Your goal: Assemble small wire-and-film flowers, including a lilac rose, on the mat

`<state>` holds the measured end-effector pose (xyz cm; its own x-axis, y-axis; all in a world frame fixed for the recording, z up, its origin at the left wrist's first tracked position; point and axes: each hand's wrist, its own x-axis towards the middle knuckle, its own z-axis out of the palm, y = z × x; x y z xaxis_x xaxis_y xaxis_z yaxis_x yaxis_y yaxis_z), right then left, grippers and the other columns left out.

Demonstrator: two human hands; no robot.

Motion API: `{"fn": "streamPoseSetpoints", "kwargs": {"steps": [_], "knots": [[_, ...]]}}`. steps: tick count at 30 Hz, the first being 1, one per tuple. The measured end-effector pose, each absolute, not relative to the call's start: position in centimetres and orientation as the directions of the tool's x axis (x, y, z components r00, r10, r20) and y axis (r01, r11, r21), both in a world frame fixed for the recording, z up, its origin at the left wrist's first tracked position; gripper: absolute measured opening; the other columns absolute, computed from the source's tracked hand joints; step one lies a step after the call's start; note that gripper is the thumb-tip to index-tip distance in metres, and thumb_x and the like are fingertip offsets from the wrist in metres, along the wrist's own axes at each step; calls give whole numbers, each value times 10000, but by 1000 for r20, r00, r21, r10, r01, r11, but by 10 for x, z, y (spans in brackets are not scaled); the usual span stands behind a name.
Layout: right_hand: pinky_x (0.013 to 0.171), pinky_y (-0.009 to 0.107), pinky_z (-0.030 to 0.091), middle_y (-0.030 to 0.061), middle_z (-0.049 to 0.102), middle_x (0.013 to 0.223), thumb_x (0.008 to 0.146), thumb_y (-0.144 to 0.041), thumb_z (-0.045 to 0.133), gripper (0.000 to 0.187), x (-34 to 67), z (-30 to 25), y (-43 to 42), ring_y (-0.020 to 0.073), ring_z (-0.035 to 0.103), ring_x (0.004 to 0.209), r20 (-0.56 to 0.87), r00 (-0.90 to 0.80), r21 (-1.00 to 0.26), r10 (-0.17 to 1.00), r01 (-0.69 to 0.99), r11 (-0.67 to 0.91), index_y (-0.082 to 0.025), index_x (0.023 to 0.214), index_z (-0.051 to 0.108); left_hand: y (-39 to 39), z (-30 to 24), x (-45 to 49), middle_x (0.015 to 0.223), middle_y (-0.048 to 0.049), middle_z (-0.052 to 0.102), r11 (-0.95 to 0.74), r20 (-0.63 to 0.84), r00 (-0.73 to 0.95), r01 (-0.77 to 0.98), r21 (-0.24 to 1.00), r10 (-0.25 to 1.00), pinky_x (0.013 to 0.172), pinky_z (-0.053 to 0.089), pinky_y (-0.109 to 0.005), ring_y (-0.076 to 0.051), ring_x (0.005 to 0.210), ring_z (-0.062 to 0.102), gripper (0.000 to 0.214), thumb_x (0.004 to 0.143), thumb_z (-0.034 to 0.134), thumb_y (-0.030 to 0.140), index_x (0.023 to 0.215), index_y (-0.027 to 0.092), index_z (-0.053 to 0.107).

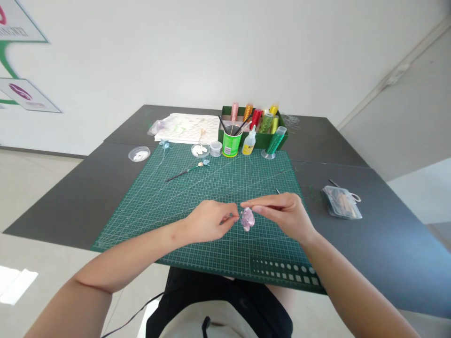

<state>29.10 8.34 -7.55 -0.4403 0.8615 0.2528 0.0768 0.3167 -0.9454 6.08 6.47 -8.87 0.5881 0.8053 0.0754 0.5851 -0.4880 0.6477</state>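
Note:
A small pale purple flower (247, 219) is held between both hands, just above the green cutting mat (211, 192). My left hand (211, 220) is closed in a pinch at the flower's left side, where its thin stem seems to be; the stem itself is mostly hidden. From the right, my right hand (289, 217) reaches over with thumb and forefinger at the upper edge of the petals. Whether those fingertips grip a petal tightly is too small to see. Beyond the hands, a dark thin stick (183, 175) with a small blue flower at its tip lies on the mat.
A green can (231, 144) with tools, a glue bottle (249, 142), a white jar (216, 149) and a green spool (276, 142) stand at the mat's back. Behind is a box (262, 140) of coloured rolls. A plastic case (341, 203) lies right, a dish (139, 154) left.

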Motion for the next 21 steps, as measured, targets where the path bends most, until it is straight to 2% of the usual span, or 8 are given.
{"fn": "streamPoseSetpoints", "kwargs": {"steps": [3, 8, 12, 16, 19, 21], "knots": [[827, 338, 670, 37, 835, 949, 861, -284, 761, 113, 285, -85, 87, 252, 815, 906, 174, -295, -952, 940, 195, 237, -282, 912, 862, 59, -95, 61, 614, 59, 560, -526, 85, 629, 560, 640, 773, 532, 288, -215, -95, 505, 477, 126, 955, 540, 210, 874, 190, 635], [864, 377, 661, 36, 838, 940, 845, -298, 758, 122, 282, -93, 90, 263, 808, 926, 99, -285, -970, 953, 185, 156, -259, 897, 862, 57, -97, 59, 548, 85, 466, -479, 73, 647, 479, 736, 759, 522, 284, -208, -80, 471, 404, 135, 953, 555, 215, 840, 188, 625], [826, 369, 666, 34, 839, 914, 856, -294, 773, 96, 285, -92, 89, 252, 808, 887, 91, -373, -990, 924, 66, 124, -256, 871, 860, 60, -98, 59, 519, 98, 394, -385, 12, 641, 446, 808, 768, 523, 293, -203, -74, 462, 363, 153, 946, 569, 205, 806, 180, 625], [687, 292, 662, 51, 836, 844, 851, -280, 809, 70, 291, -91, 88, 205, 802, 735, 149, -533, -989, 833, -61, 139, -244, 881, 862, 63, -102, 59, 514, 95, 417, -302, -34, 598, 452, 840, 801, 518, 291, -200, -72, 464, 377, 171, 945, 584, 230, 795, 173, 642], [685, 275, 654, 63, 836, 831, 878, -251, 791, 90, 293, -88, 87, 192, 799, 713, 182, -674, -981, 716, -72, 182, -221, 926, 861, 64, -104, 58, 498, 96, 410, -274, -53, 564, 478, 835, 824, 508, 282, -202, -72, 450, 375, 194, 951, 568, 235, 784, 172, 645], [697, 264, 649, 59, 837, 835, 890, -232, 776, 95, 293, -87, 86, 185, 800, 722, 199, -707, -973, 679, -62, 221, -222, 931, 861, 65, -104, 58, 491, 96, 406, -291, -46, 561, 495, 819, 826, 508, 284, -203, -73, 444, 380, 192, 949, 559, 223, 786, 174, 645]]}}
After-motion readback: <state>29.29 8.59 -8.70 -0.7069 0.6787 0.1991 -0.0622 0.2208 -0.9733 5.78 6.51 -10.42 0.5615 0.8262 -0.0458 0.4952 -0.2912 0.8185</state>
